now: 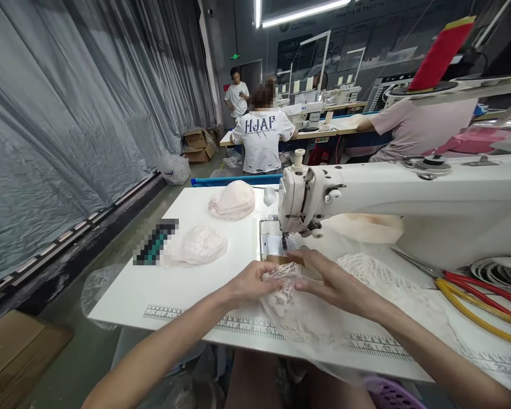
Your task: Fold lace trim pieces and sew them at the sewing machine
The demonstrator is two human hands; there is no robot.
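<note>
Pale pink lace fabric (284,295) lies in front of the sewing machine's needle area (284,241), its sheer part hanging over the table's front edge. My left hand (255,279) pinches the lace's left edge between thumb and fingers. On the right side, my right hand (330,281) grips the same piece with its thumb on top, its fingers reaching close to the presser foot. Part of the fabric under both hands is hidden. More white lace (370,270) spreads beside my right wrist.
Two pale cup-shaped pieces, a farther cup (234,200) and a nearer lace cup (202,245), lie on the left of the white table (187,289). Scissors (451,289) with yellow and red handles lie at right. Two co-workers sit ahead; another person stands behind.
</note>
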